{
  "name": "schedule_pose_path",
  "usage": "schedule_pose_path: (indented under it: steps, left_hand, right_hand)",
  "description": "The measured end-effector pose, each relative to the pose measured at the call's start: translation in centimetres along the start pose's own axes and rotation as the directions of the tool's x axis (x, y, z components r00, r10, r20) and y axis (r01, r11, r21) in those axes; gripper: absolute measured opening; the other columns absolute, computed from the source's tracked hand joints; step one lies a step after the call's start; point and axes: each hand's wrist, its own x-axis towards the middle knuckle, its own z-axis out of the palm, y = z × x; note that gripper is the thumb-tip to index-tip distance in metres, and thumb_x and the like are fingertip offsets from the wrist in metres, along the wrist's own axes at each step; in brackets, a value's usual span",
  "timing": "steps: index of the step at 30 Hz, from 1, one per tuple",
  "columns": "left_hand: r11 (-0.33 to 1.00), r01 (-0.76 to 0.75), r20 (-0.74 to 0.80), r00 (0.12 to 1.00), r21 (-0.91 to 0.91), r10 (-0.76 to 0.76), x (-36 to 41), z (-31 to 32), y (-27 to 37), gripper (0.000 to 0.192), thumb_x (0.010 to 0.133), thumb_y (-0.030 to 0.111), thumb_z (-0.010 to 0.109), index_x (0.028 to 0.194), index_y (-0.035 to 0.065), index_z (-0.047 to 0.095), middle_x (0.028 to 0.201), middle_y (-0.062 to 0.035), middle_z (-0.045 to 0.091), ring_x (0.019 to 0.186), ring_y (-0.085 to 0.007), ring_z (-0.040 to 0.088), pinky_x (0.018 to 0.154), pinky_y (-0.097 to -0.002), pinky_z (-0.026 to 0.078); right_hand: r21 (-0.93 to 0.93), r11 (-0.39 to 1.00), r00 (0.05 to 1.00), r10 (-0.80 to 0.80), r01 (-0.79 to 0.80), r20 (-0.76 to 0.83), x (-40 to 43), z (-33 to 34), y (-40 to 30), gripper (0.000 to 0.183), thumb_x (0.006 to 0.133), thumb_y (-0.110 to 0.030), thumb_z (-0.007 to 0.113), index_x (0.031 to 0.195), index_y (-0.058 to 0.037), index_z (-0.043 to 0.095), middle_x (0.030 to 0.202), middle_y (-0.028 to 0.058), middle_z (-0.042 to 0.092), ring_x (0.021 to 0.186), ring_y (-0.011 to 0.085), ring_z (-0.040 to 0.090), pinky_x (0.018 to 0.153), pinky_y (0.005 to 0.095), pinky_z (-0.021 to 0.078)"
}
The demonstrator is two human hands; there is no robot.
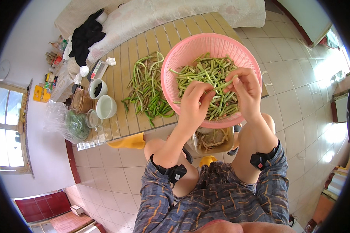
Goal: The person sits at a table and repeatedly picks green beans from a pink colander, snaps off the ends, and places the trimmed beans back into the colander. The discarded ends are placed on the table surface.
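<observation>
A pink plastic colander holds a heap of short green bean pieces. Above the heap, my left hand pinches one end of a green bean between thumb and fingers. The bean's other end is gripped by my right hand, so it spans the gap between both hands. Left of the colander, long whole beans lie on the slatted table. Green chili peppers are spread at the near side of that pile.
Below the table edge, between my legs, a bin contains stringy plant scraps. Two pale bowls, a brown lidded container and a plastic bag of greens stand at the table's left end. A quilted cover drapes the seat behind.
</observation>
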Motion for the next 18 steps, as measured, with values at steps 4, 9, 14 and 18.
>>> schedule_pose_path:
  steps: [4, 9, 14, 18]
  left_hand:
    - [0.998, 0.056, 0.002, 0.998, 0.021, -0.056, -0.4, -0.6, 0.1, 0.010, 0.094, -0.001, 0.073, 0.102, 0.0004, 0.067, 0.094, -0.0075, 0.062, 0.069, -0.0168, 0.057, 0.059, -0.0303, 0.045]
    - [0.997, 0.068, -0.010, 0.998, 0.034, -0.068, -0.4, -0.7, 0.1, 0.008, 0.095, 0.001, 0.073, 0.102, 0.0007, 0.068, 0.093, -0.0071, 0.061, 0.068, -0.0158, 0.055, 0.058, -0.0303, 0.043]
    - [0.998, 0.004, -0.017, 1.000, 0.058, -0.003, -0.2, -0.3, 0.3, 0.012, 0.094, 0.001, 0.076, 0.103, 0.0011, 0.069, 0.091, -0.0067, 0.060, 0.066, -0.0150, 0.054, 0.058, -0.0300, 0.043]
    - [0.999, 0.027, 0.043, 0.999, 0.045, -0.028, -0.3, -0.5, 0.3, 0.015, 0.092, 0.001, 0.078, 0.104, 0.0012, 0.069, 0.090, -0.0063, 0.060, 0.065, -0.0133, 0.053, 0.058, -0.0286, 0.043]
  right_hand:
    - [-0.815, 0.485, 0.919, -0.370, 0.317, 0.137, 0.8, -0.3, -0.9, 0.023, 0.088, 0.000, 0.070, 0.110, -0.0034, 0.074, 0.109, 0.0062, 0.067, 0.091, 0.0169, 0.065, 0.079, 0.0323, 0.0577]
    - [-0.712, 0.238, 0.727, -0.438, 0.660, 0.528, 1.1, -0.3, -1.0, 0.046, 0.065, 0.007, 0.072, 0.108, -0.0075, 0.079, 0.107, 0.0054, 0.069, 0.090, 0.0259, 0.066, 0.077, 0.0378, 0.0566]
    - [-0.712, 0.213, 0.718, -0.433, 0.669, 0.545, 0.7, -0.1, -0.6, 0.037, 0.068, 0.000, 0.072, 0.104, -0.0036, 0.077, 0.103, 0.0077, 0.068, 0.090, 0.0262, 0.067, 0.074, 0.0364, 0.0574]
    - [-0.686, 0.175, 0.676, -0.455, 0.706, 0.579, 0.5, -0.3, -0.6, 0.032, 0.069, -0.005, 0.073, 0.101, -0.0019, 0.075, 0.102, 0.0080, 0.068, 0.085, 0.0256, 0.068, 0.070, 0.0355, 0.0575]
